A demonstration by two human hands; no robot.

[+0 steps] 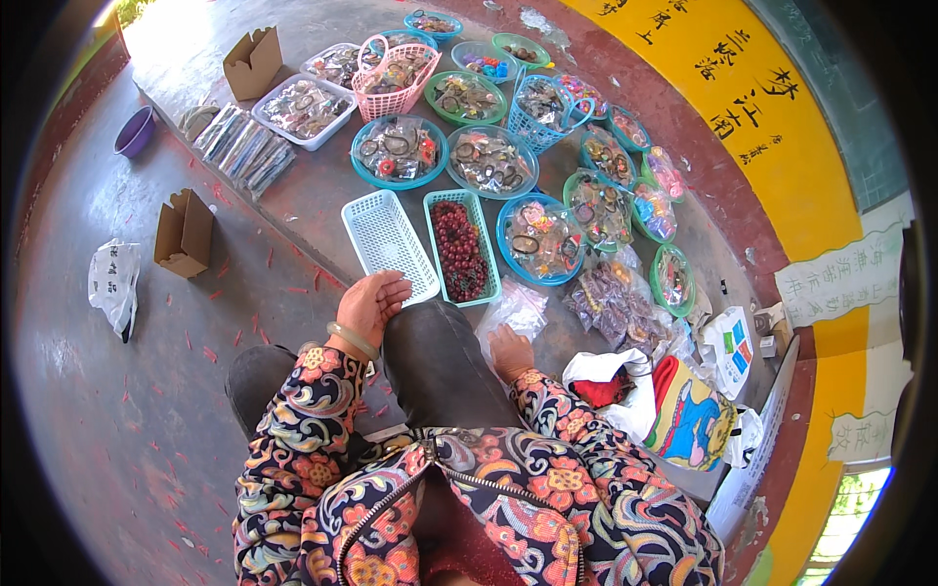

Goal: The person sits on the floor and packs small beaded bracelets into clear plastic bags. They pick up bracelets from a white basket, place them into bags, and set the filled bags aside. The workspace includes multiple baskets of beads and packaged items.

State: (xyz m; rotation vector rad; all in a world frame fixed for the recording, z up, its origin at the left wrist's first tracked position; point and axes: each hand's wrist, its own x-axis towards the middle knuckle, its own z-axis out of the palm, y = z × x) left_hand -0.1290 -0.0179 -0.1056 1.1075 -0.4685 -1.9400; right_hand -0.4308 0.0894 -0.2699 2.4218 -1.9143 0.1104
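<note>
My left hand [369, 310] is raised over my left knee, beside the near end of a white plastic basket [356, 217]. Its fingers are loosely bent, and I see nothing in them. A jade-like bangle [353, 341] circles that wrist. To the right of my knee, my right hand [510, 352] has its fingers bent onto a clear plastic bag [518, 309] with whitish contents; the fingertips are partly hidden. Between these, a pale green basket [431, 206] holds dark red beads or bead bracelets [461, 251].
Round trays [503, 246] and baskets of small bagged trinkets spread ahead and right. Purple packets [616, 303] lie right, near a white bag [625, 415] with red contents and a colourful bag [689, 415]. Left are cardboard boxes [184, 232] and a purple basin [135, 132].
</note>
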